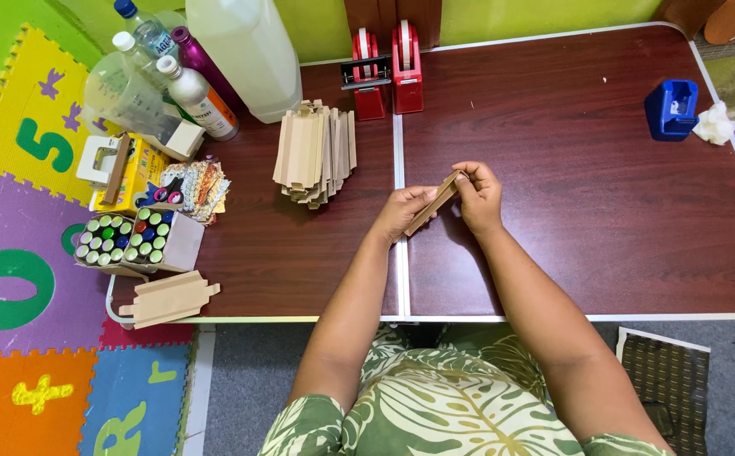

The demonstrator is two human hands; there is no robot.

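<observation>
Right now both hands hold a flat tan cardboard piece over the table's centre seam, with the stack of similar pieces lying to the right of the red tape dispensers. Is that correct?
Not quite. The head view shows the stack of cardboard pieces lying left of the red tape dispensers, not right. The rest holds: the left hand and right hand hold a flat tan cardboard piece over the table's centre seam.

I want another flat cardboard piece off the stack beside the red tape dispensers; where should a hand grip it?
Grip the top piece of the stack by its long side edges near the middle, coming from above on the near side. The pieces are long, thin and flat, and bottles crowd the far left.
</observation>
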